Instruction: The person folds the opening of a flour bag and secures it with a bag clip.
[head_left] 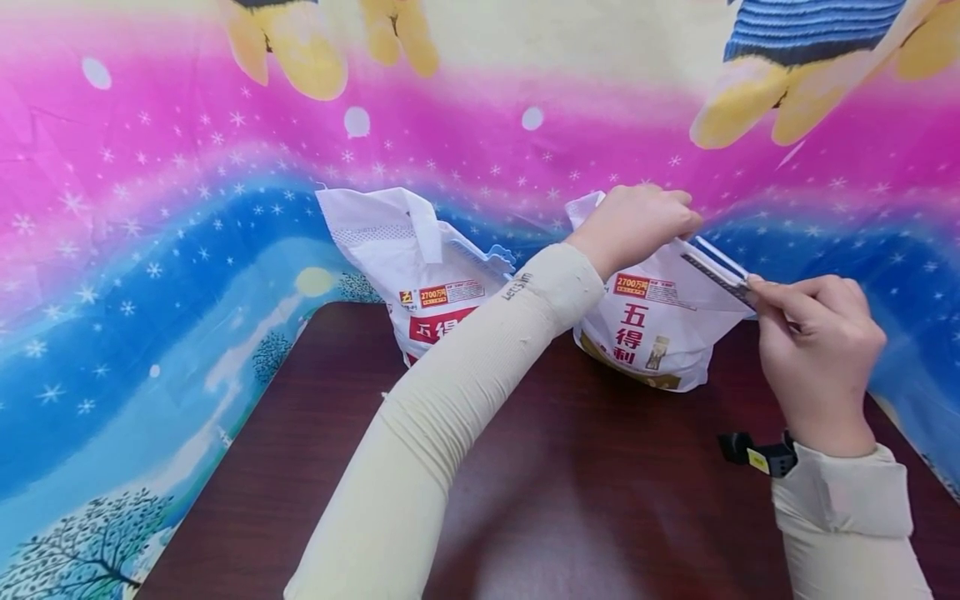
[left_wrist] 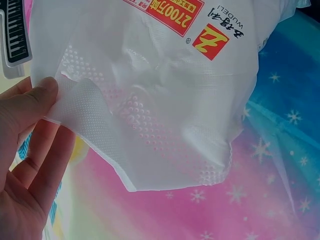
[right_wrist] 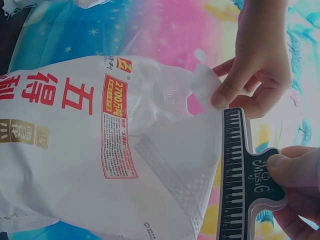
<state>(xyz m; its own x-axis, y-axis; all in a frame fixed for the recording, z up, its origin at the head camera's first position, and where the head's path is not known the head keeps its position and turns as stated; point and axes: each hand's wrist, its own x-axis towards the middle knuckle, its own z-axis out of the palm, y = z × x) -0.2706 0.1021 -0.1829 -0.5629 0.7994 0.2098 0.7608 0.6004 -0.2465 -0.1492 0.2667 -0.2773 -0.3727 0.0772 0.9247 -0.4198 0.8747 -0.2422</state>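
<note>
two flour bags (head_left: 660, 329), one clip (head_left: 716, 268)

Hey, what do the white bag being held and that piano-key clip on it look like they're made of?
The white bag looks like thin, slightly glossy plastic film: it crinkles, light shows through it, and its top edge is embossed with dots. The clip looks like rigid moulded plastic, matt black with a printed white keyboard pattern, though its finish is hard to judge.

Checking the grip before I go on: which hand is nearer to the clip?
Right. The right hand pinches the clip by its handle, while the left hand holds the bag top's corner just beside the clip.
</note>
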